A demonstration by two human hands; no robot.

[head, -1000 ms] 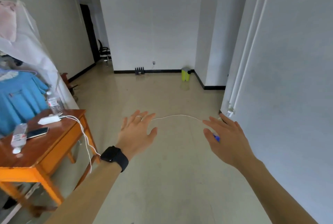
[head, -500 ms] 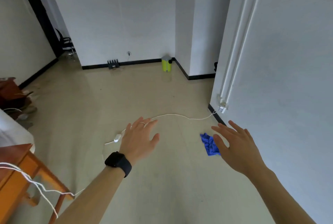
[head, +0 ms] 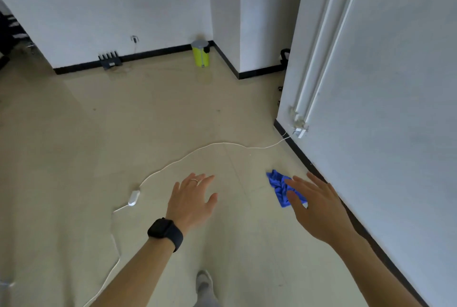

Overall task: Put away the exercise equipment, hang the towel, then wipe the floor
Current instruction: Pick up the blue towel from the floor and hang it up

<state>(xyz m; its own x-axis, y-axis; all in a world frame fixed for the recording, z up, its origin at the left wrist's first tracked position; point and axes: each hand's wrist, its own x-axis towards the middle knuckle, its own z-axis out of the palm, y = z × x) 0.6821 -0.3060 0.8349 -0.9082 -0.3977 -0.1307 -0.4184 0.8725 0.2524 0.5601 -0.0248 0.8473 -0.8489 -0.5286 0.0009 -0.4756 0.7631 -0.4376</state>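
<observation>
A crumpled blue cloth [head: 279, 185] lies on the beige floor [head: 123, 133] near the right wall's black skirting. My right hand [head: 314, 202] hovers above the floor with straight spread fingers, covering the cloth's right part, and holds nothing. My left hand [head: 191, 199], with a ring and a black watch on the wrist, is stretched out flat to the left of the cloth, also holding nothing.
A white cable [head: 188, 156] with an inline switch [head: 134, 198] runs across the floor to a wall socket [head: 299, 131]. A yellow-green bin [head: 201, 53] and a black router [head: 109, 59] stand by the far wall. My foot [head: 205, 284] shows at the bottom.
The view has swung right and down: the wooden table and clothes have left the frame. The blue cloth now appears closer, and my right hand has come over its right part.
</observation>
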